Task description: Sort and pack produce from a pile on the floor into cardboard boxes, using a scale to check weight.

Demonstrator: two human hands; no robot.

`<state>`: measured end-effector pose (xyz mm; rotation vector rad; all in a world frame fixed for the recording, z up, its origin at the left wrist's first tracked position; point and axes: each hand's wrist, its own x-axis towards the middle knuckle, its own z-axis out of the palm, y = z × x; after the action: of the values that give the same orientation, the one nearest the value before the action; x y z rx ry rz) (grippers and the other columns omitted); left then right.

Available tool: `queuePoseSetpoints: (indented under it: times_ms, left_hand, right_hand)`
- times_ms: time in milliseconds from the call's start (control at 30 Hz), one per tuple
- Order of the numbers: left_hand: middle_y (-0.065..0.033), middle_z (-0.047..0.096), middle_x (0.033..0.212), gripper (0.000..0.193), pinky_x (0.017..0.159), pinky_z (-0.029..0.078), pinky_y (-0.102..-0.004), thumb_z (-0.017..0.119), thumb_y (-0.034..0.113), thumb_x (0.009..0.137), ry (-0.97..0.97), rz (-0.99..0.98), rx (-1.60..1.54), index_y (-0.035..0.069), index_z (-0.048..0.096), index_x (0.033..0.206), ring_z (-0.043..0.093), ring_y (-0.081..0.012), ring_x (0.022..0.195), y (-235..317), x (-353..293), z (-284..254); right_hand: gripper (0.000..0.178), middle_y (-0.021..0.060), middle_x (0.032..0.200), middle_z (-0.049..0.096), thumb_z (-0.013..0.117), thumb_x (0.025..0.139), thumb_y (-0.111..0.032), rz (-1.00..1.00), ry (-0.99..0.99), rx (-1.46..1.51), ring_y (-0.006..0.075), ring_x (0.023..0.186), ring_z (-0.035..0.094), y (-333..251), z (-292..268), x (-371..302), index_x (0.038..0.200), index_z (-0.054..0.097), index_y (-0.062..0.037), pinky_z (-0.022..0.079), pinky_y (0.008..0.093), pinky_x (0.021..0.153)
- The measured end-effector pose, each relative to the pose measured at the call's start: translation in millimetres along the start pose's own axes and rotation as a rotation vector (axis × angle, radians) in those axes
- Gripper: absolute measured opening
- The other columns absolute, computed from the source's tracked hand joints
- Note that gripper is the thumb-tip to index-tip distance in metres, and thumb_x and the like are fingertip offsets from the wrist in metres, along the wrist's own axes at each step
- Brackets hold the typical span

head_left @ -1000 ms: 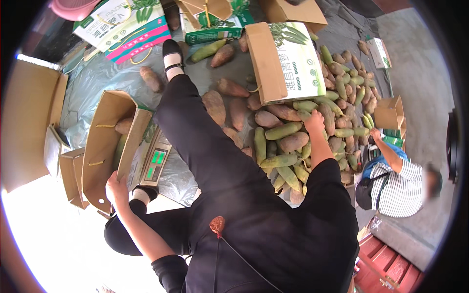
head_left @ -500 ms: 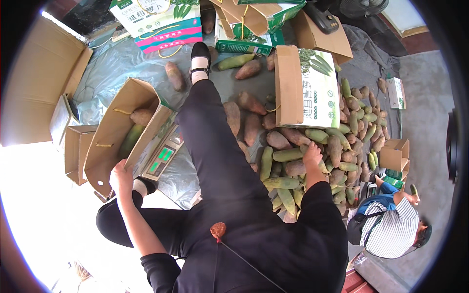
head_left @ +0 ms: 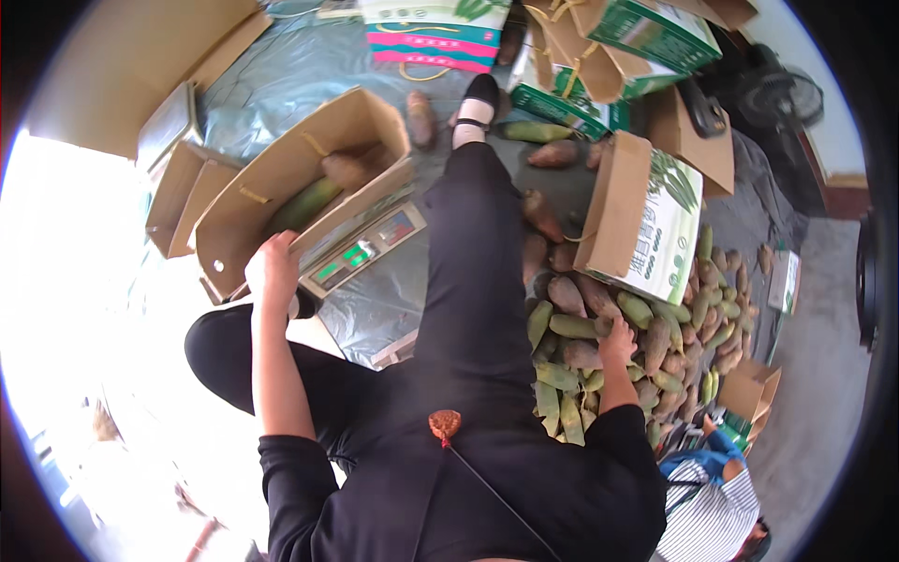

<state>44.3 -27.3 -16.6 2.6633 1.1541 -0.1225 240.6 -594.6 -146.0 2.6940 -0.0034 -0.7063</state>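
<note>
My left hand [head_left: 273, 268] is closed on the near rim of an open cardboard carton [head_left: 245, 211]. Inside the carton lie a green radish [head_left: 304, 208] and brownish, mud-coated radishes [head_left: 348, 172]. The carton rests on a digital scale [head_left: 363, 251] with a lit green display. At the right, my right hand [head_left: 617, 343] reaches into a heap of loose radishes [head_left: 667, 342]. Its fingers curl round the end of a green radish [head_left: 575, 326] on the heap, and my hand partly hides that end.
A white-and-green carton [head_left: 655, 229] stands on the heap's far edge. More cartons [head_left: 646, 42] are at the back, near a black fan [head_left: 779, 94]. Another person [head_left: 710, 506] in a striped top works at the lower right. My leg [head_left: 471, 253] stretches between carton and heap.
The view has turned, so the scene sits farther right and more radishes show inside the carton. My left hand stays on the carton's rim and my right hand stays at the heap.
</note>
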Motion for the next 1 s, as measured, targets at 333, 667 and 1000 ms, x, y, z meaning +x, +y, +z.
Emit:
queuePoseSetpoints:
  times_ms: [333, 667, 1000]
  left_hand:
    - [-0.0067, 0.062, 0.087, 0.019, 0.087, 0.042, -0.0420, 0.061, 0.007, 0.073, 0.185, 0.103, 0.045, 0.011, 0.061, 0.092, 0.059, -0.0257, 0.093, -11.0, -5.6, 12.6]
    - [-0.0063, 0.057, 0.087, 0.022, 0.085, 0.039, -0.0403, 0.057, 0.005, 0.070, 0.417, 0.158, -0.005, 0.011, 0.057, 0.091, 0.055, -0.0248, 0.091, 6.8, -10.8, 29.1]
    - [-0.0039, 0.058, 0.089, 0.021, 0.082, 0.038, -0.0382, 0.054, 0.008, 0.075, 0.333, 0.102, -0.005, 0.012, 0.060, 0.095, 0.056, -0.0226, 0.091, 5.4, -16.4, 28.3]
  right_hand:
    - [0.057, 0.0177, 0.117, 0.053, 0.075, 0.072, -0.012, -0.168, 0.635, 0.804, 0.0336, 0.107, 0.052, 34.1, -64.2, -10.1, 0.120, 0.046, -0.0009, 0.043, 0.0428, 0.090]
    - [0.054, 0.0173, 0.122, 0.049, 0.064, 0.081, 0.003, -0.946, 0.765, 1.429, 0.0234, 0.112, 0.051, -107.5, -313.4, -67.5, 0.126, 0.036, 0.0045, 0.040, 0.0367, 0.098]
    - [0.051, 0.0055, 0.105, 0.058, 0.077, 0.070, -0.008, -1.652, 0.071, 1.340, 0.0175, 0.092, 0.060, -378.3, -364.8, -143.2, 0.114, 0.051, -0.0073, 0.050, 0.0321, 0.079]
